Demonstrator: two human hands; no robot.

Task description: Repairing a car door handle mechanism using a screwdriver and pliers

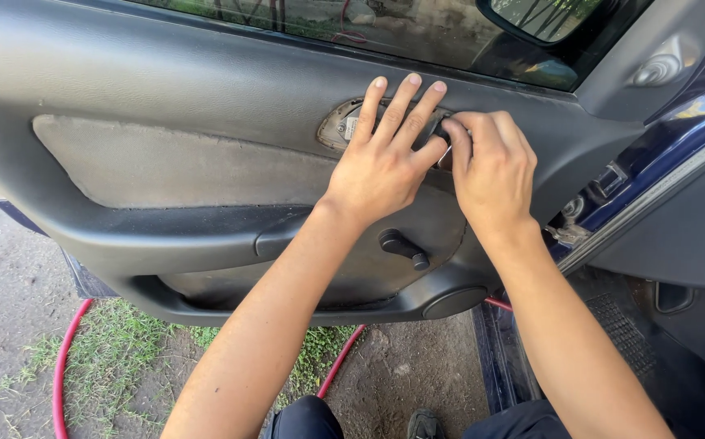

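1. Both hands work at the inner door handle recess (351, 123), at 12 o'clock on the door panel (206, 89).
2. Left hand (385, 158) lies flat, fingers spread wide over the recess, gripping nothing.
3. Right hand (491, 167) pinches narrow at the handle's right end; what it holds is hidden.
4. Handle trim looks like stiff, light plastic, likely brittle; best held by its edges.
5. Window crank (404, 248) sits at 6 o'clock below the hands.
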